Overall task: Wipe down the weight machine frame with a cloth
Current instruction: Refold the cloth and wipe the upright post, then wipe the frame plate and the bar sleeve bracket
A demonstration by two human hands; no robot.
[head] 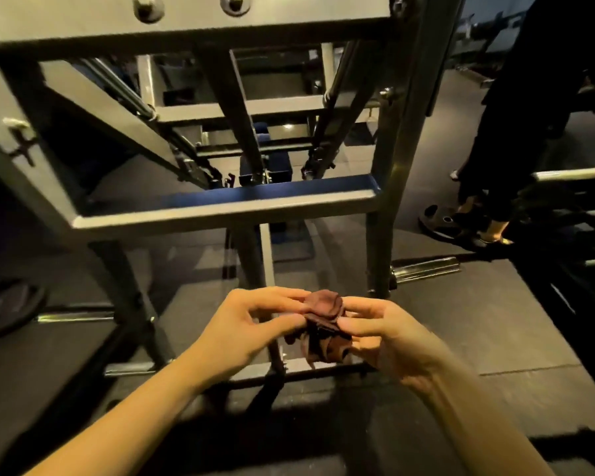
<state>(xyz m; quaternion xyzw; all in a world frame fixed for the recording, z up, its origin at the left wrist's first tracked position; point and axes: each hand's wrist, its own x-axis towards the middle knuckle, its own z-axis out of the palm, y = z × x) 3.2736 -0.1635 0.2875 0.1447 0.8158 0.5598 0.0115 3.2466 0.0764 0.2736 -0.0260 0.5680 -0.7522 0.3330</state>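
A crumpled dark reddish-brown cloth (324,324) is held in mid-air between both hands, low in the middle of the view. My left hand (241,333) pinches its left side with thumb and fingertips. My right hand (389,338) pinches its right side the same way. The grey steel weight machine frame (220,213) rises in front of me, with a horizontal crossbar just above and beyond the hands and an upright post (380,235) to the right. The cloth does not touch the frame.
Dark rubber floor mats (478,321) lie all round. A chrome bar sleeve (426,269) sticks out by the right post. A weight plate (443,225) lies at the right beside another person's legs (488,187). A dark plate (7,307) sits at the far left.
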